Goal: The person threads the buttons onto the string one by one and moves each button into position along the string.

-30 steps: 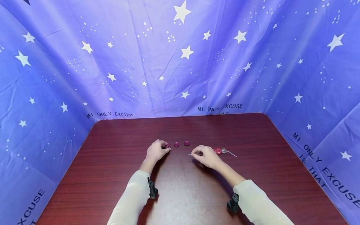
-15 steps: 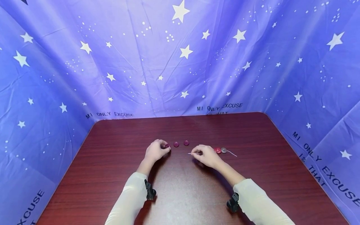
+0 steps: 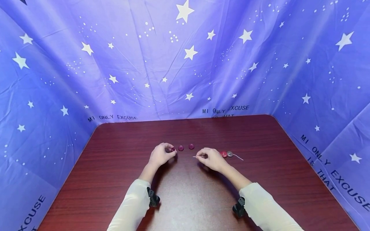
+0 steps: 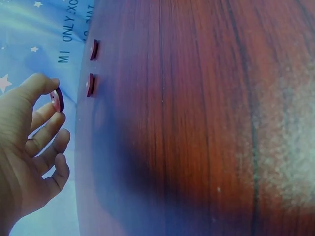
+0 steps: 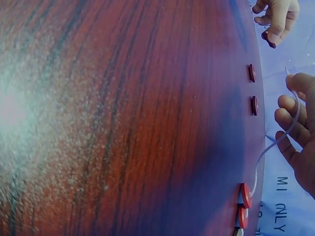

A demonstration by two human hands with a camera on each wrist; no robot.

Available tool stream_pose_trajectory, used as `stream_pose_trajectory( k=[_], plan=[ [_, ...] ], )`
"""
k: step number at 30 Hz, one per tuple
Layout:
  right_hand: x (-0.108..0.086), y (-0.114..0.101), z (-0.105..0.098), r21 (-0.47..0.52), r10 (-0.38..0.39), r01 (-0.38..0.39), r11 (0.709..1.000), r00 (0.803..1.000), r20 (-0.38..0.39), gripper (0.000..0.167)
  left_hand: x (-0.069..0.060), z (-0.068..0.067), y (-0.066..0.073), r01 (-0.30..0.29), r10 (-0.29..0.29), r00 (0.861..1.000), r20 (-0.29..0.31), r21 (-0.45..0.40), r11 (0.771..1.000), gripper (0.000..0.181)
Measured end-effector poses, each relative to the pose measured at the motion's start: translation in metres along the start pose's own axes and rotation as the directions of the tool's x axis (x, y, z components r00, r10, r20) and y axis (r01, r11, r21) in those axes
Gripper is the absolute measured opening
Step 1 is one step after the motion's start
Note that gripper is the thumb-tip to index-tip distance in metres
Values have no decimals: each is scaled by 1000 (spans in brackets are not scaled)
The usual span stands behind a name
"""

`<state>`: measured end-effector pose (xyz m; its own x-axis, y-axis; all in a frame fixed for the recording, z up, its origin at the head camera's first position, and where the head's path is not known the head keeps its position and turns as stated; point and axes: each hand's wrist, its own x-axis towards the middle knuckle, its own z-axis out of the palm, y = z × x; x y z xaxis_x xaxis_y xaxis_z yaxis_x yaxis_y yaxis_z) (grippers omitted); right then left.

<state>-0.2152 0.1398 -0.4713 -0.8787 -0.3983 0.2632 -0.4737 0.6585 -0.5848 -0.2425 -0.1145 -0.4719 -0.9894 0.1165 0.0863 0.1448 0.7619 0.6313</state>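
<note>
Pinched button has shifted slightly, partly hidden.

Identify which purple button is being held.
The leftmost purple button, pinched by the left hand; the other two lie on the table untouched.

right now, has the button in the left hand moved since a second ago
Yes, slightly: in the head view, the held button has shifted to the person's right, narrowing its gap to the nearest loose button on the table.
</note>
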Motion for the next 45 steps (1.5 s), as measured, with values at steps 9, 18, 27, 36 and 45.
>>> stream_pose_trajectory(
  k=[9, 18, 27, 36, 45],
  plan=[
    [1, -1, 0, 7, -6, 6, 1000, 1000, -2, 4, -6, -1, 3, 0, 1, 1000, 26, -57, 998, 21],
    [2, -2, -1, 19, -36, 37, 999, 999, -14, 4, -11, 1, 3, -59, 62, 998, 28, -98, 993, 20],
    [4, -3, -1, 14, -46, 46, 999, 999, -24, 6, -14, 6, 3, -80, 87, 995, 41, -158, 984, 20],
    [4, -6, -1, 24, -48, 49, 999, 998, -32, 5, -16, 10, 5, -97, 114, 992, 50, -267, 959, 19],
    [5, -7, 2, 42, -18, 19, 999, 1000, -25, 5, -15, 15, 6, -68, 116, 988, 98, -398, 915, 23]
  ],
)
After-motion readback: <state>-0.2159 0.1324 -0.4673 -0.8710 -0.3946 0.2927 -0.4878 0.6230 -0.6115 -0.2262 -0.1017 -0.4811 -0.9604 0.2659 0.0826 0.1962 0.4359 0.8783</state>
